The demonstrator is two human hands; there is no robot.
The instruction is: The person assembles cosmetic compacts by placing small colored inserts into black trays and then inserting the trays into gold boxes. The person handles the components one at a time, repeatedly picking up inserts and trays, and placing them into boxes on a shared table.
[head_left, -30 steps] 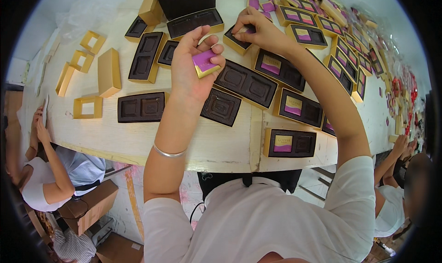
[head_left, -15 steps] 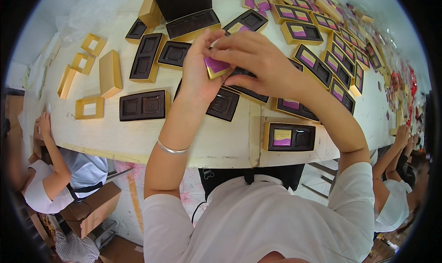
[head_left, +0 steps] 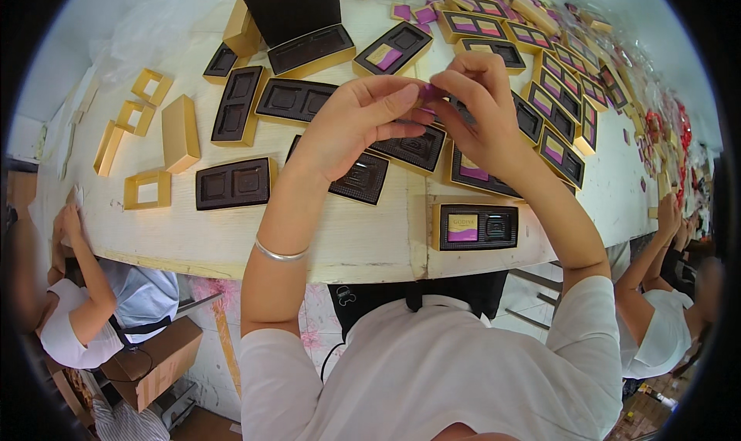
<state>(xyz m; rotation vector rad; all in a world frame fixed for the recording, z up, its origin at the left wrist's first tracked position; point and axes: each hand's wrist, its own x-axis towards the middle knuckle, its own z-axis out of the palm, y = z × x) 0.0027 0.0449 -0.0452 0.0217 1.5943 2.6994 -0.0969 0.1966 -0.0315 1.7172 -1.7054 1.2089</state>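
Observation:
Above the boxes, my left hand (head_left: 359, 121) and my right hand (head_left: 486, 109) meet at their fingertips. Between them they pinch a small purple-wrapped chocolate square (head_left: 429, 94), mostly covered by the fingers. Under and around the hands lie gold boxes with dark plastic trays. One near box (head_left: 503, 229) has a gold-and-purple chocolate (head_left: 463, 227) in its left compartment. Beneath my left wrist is a dark-trayed box (head_left: 361, 179), partly hidden by the arm. A further box (head_left: 405, 41), beyond my hands, holds one chocolate (head_left: 384, 55).
On the left are gold frames (head_left: 147, 190), a closed gold box (head_left: 180, 134) and a dark-trayed box (head_left: 234, 184). An open-lidded box (head_left: 312, 51) stands at the back. Filled boxes (head_left: 562, 154) and loose chocolates (head_left: 424, 13) crowd the right. Other people sit at both sides.
My hands have shifted to the right. The chocolate, earlier showing its purple-and-gold face in my left hand, is now at both hands' fingertips. The view has shifted slightly.

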